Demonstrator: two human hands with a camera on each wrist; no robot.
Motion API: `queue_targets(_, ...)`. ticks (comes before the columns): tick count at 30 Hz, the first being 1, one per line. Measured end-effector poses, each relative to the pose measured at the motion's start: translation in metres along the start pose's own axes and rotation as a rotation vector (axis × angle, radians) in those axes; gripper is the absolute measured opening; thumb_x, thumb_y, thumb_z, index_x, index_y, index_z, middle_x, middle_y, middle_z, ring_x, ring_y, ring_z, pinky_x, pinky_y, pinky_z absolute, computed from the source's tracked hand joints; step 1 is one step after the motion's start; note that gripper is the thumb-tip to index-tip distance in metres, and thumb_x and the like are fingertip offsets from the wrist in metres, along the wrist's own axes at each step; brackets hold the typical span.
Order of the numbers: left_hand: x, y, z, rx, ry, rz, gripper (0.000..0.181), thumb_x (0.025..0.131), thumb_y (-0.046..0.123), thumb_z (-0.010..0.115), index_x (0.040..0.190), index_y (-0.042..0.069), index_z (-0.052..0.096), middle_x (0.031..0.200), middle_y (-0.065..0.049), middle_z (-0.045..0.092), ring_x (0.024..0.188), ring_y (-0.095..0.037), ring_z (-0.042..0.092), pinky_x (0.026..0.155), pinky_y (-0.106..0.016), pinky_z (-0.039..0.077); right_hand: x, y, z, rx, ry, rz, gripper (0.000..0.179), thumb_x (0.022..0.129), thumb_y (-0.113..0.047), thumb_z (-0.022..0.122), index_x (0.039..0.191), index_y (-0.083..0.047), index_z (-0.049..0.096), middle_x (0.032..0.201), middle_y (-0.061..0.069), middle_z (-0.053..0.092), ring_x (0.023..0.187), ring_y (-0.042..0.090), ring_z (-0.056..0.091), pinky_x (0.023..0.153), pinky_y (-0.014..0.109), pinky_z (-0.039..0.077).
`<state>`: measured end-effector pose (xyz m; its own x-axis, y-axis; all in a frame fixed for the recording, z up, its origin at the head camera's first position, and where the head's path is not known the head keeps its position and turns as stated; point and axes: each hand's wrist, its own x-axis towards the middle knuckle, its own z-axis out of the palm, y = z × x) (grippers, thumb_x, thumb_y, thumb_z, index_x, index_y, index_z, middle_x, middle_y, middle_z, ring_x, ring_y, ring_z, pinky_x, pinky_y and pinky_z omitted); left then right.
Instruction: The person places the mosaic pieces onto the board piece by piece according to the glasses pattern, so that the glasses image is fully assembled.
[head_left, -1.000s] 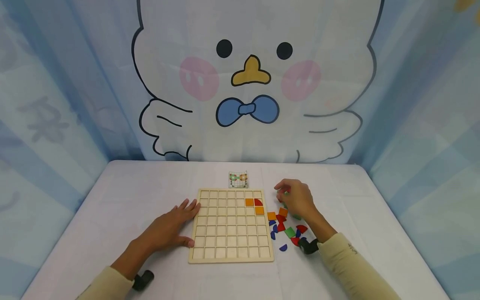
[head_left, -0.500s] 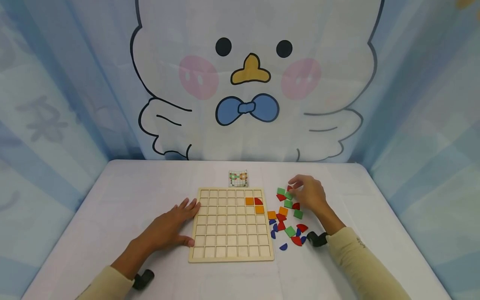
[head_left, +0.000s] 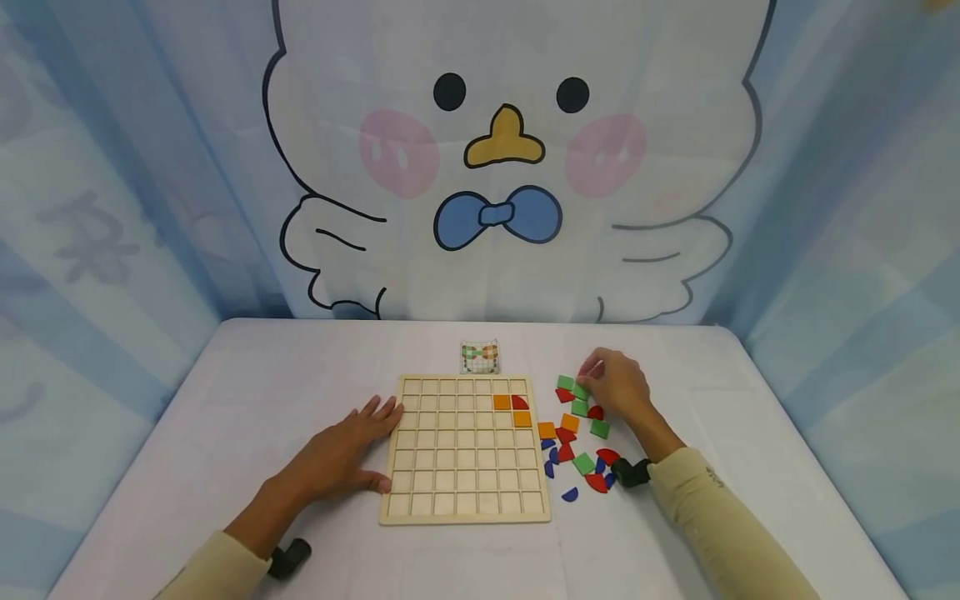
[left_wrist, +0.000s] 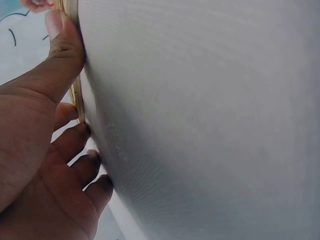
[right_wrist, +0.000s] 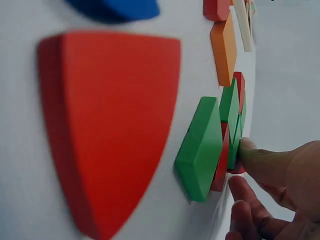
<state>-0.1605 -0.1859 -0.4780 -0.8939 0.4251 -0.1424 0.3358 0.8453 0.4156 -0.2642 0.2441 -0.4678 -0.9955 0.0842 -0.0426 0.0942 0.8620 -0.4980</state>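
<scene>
A light wooden grid board (head_left: 465, 458) lies mid-table, with two orange squares (head_left: 502, 402) and a red quarter-circle block (head_left: 519, 402) in its upper right cells. My left hand (head_left: 341, 450) rests spread against the board's left edge; the left wrist view shows its thumb (left_wrist: 62, 50) on the edge. My right hand (head_left: 618, 385) is at the far end of the loose blocks. In the right wrist view its thumb and index finger pinch a small red block (right_wrist: 238, 168), mostly hidden, beside several green squares (right_wrist: 231, 110).
Loose blocks lie right of the board: red pieces (head_left: 596, 482), blue half-circle pieces (head_left: 570, 494), green squares (head_left: 583, 464) and orange squares (head_left: 570, 423). A small pattern card (head_left: 479, 357) lies behind the board. A printed curtain (head_left: 495, 275) hangs behind the table.
My right hand has shifted right from above the green blocks, uncovering several pieces, and its fingers have closed in on the small red block. My left hand has stayed on the board's edge.
</scene>
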Motion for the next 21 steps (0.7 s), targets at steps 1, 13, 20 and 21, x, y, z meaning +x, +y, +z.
queue_targets(1, 0.0, 0.0, 0.0, 0.0, 0.0, -0.001, 0.113, 0.077, 0.05, 0.09, 0.168, 0.016, 0.032, 0.176, -0.01, 0.027, 0.164, -0.039, 0.022, 0.126, -0.066, 0.032, 0.0, -0.001, 0.0, 0.004, -0.004, -0.001, 0.016, 0.1, -0.02, 0.076, 0.108, -0.008, 0.068, 0.108, 0.018, 0.073, 0.087, 0.029, 0.066, 0.073, 0.034, 0.063)
queue_targets(13, -0.001, 0.0, -0.001, -0.002, -0.001, 0.005, 0.113, 0.077, 0.051, 0.089, 0.168, 0.015, 0.032, 0.176, -0.011, 0.026, 0.164, -0.04, 0.023, 0.126, -0.066, 0.032, -0.009, -0.013, 0.0, 0.158, -0.004, -0.06, 0.009, 0.102, -0.017, 0.073, 0.11, -0.013, 0.073, 0.105, 0.011, 0.07, 0.091, 0.028, 0.067, 0.074, 0.03, 0.065)
queue_targets(20, -0.001, -0.002, 0.0, 0.004, 0.003, 0.015, 0.113, 0.078, 0.05, 0.088, 0.168, 0.015, 0.031, 0.176, -0.011, 0.026, 0.164, -0.039, 0.023, 0.127, -0.064, 0.031, -0.014, -0.024, 0.001, 0.213, -0.018, -0.155, 0.015, 0.101, -0.01, 0.073, 0.114, -0.014, 0.078, 0.114, 0.011, 0.072, 0.102, 0.03, 0.065, 0.089, 0.039, 0.064)
queue_targets(21, -0.001, -0.002, 0.001, 0.003, 0.003, 0.013, 0.113, 0.078, 0.05, 0.089, 0.168, 0.015, 0.031, 0.176, -0.01, 0.026, 0.164, -0.039, 0.023, 0.128, -0.064, 0.031, -0.015, -0.026, 0.002, 0.22, -0.02, -0.166, 0.016, 0.1, -0.01, 0.074, 0.115, -0.014, 0.079, 0.116, 0.011, 0.073, 0.102, 0.03, 0.066, 0.089, 0.039, 0.064)
